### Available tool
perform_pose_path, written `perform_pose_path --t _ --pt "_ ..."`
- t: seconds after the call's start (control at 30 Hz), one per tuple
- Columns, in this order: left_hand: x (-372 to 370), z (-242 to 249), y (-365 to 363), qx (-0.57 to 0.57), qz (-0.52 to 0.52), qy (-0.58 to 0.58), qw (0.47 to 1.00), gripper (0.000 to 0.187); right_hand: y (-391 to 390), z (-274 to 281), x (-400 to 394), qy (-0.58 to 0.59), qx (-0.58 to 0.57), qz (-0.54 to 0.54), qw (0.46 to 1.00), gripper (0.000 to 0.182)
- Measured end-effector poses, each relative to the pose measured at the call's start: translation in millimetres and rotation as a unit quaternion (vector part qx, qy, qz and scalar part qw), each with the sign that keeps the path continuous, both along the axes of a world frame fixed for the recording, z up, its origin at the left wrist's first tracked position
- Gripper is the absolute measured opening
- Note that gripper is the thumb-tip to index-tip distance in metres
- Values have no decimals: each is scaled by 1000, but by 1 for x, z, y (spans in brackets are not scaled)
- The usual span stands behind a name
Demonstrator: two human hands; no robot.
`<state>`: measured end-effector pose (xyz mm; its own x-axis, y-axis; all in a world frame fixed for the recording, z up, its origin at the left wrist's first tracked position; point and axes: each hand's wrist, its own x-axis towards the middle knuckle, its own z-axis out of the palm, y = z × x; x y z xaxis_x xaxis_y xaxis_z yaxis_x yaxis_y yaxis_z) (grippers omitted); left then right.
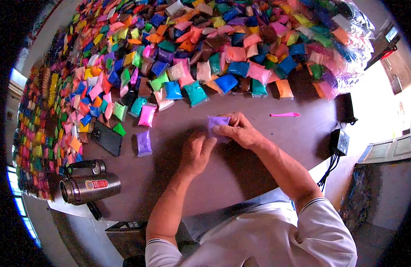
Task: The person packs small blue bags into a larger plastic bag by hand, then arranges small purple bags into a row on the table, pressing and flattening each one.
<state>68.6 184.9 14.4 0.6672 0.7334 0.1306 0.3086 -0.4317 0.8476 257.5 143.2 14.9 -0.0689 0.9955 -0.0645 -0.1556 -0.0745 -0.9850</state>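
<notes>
A small clear packet of purple, clay-like material [218, 121] is pinched in my right hand [242, 130], with the thumb lying across its front. Close by, at the packet's lower left, is my left hand [198, 152]. Its fingers are curled in and its thumb points up; whatever they hold is hidden. Another purple packet [144, 143] lies flat on the brown table [258, 169], left of my hands. Just above that one rests a bright pink packet [147, 115].
Many coloured packets [227, 53] are heaped along the far and left sides. A dark phone [107, 139] and a steel flask [90, 188] lie at left. On the right are a pink plastic tool [285, 115] and a black box with cables [339, 142].
</notes>
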Motion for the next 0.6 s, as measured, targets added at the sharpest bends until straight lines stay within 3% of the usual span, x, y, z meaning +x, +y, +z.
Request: perform_pose_path --t 0.07,0.13,0.23,0.6 --pt "-1 -5 0 -27 5 -6 1000 33 1 -7 3 10 -13 8 1000 22" --pt "-2 -9 1 -46 18 -16 999 35 3 -11 8 202 -9 58 978 20" --pt "-2 2 -1 -53 19 -7 998 36 2 -3 12 245 -10 88 965 21" --pt "0 -3 1 -49 1 -36 998 34 5 -2 8 200 -23 100 974 58"
